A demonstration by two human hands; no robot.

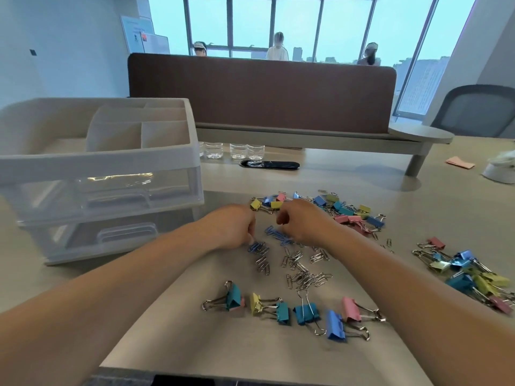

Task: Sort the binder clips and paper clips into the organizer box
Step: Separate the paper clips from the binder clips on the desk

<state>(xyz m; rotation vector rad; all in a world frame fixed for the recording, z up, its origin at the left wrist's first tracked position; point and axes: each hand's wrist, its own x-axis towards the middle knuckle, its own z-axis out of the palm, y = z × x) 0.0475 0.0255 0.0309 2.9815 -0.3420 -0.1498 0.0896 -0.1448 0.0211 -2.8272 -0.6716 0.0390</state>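
Note:
A white organizer box [97, 160] with top compartments and two clear drawers stands at the left of the desk. Coloured binder clips lie in a far pile [345, 208], a right pile [471, 274] and a near row [292, 310]. Silver paper clips [303, 271] are scattered in the middle, with blue paper clips [276, 235] between my hands. My left hand [231, 227] is curled, its fingertips pinching blue paper clips [257, 247] on the desk. My right hand [303, 221] is curled over the blue clips; what it holds is hidden.
Several small clear cups [234, 150] stand behind the box beside a black oval cable port [270, 164]. A brown desk divider [262, 93] runs along the back. A pink paper [459, 162] and a white object [500, 169] lie far right. People sit beyond the divider.

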